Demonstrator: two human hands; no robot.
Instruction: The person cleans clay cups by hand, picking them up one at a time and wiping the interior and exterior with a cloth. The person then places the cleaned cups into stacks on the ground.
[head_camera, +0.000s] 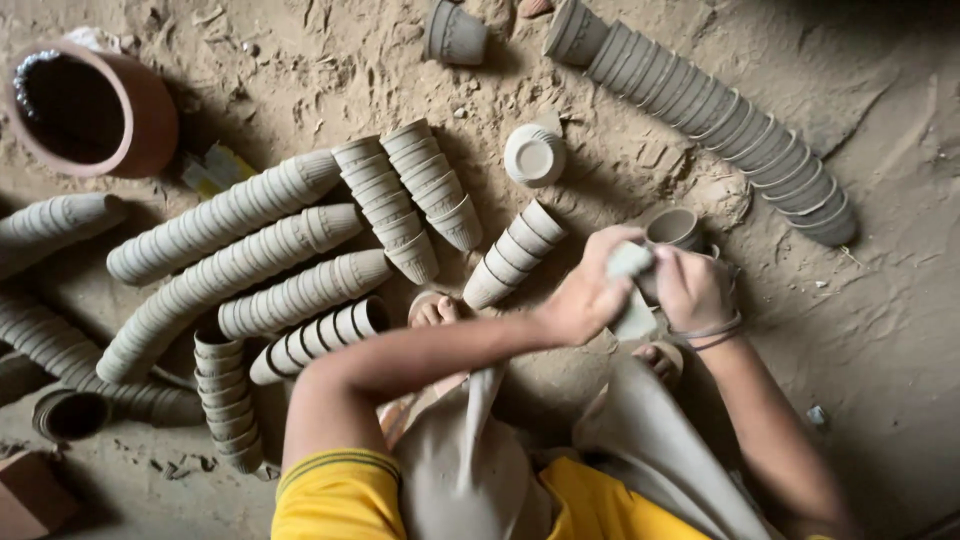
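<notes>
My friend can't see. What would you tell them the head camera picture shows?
A squatting person's left hand and right hand hold a small grey clay cup over a sandy floor, with long stacks of clay cups lying around and a big reddish pot nearby.

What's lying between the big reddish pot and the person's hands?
In the head view, between the reddish pot and the hands, rows of nested grey clay cups lie on the sandy ground.
</notes>
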